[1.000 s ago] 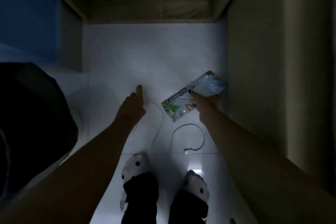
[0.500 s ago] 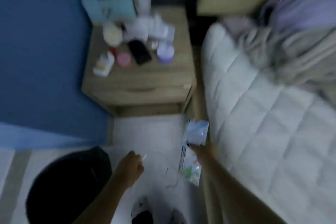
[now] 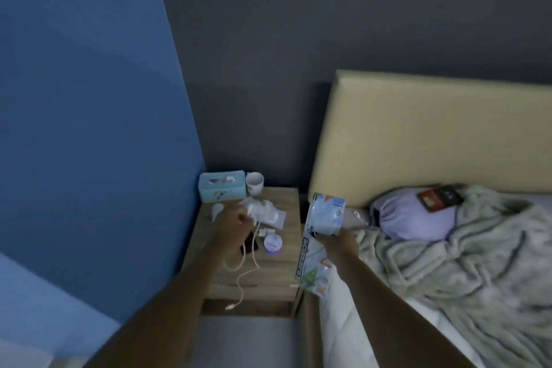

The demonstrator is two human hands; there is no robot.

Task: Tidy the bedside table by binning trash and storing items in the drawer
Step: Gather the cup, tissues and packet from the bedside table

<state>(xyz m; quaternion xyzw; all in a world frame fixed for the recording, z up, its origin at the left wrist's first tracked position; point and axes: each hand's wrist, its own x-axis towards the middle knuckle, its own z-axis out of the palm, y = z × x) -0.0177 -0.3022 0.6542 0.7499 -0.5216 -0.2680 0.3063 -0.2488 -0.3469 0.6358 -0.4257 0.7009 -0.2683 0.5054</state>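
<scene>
Hands: left hand (image 3: pixel 236 225) grips white cable (image 3: pixel 245 266) above surface (image 3: pixel 277 284) | right hand (image 3: pixel 337 251) holds scissors pack (image 3: pixel 321 236), long axis upright, right of closed drawer (image 3: pixel 260 285)

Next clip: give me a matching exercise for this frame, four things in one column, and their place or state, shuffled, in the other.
Things:
1. white cable
2. scissors package
3. tissue box
4. purple-lidded jar

Places or states:
A. back left corner of the bedside table
B. held in the right hand
C. hangs from the left hand
D. stands on the tabletop, near its middle

Pairs: 1-C, 2-B, 3-A, 4-D
</scene>
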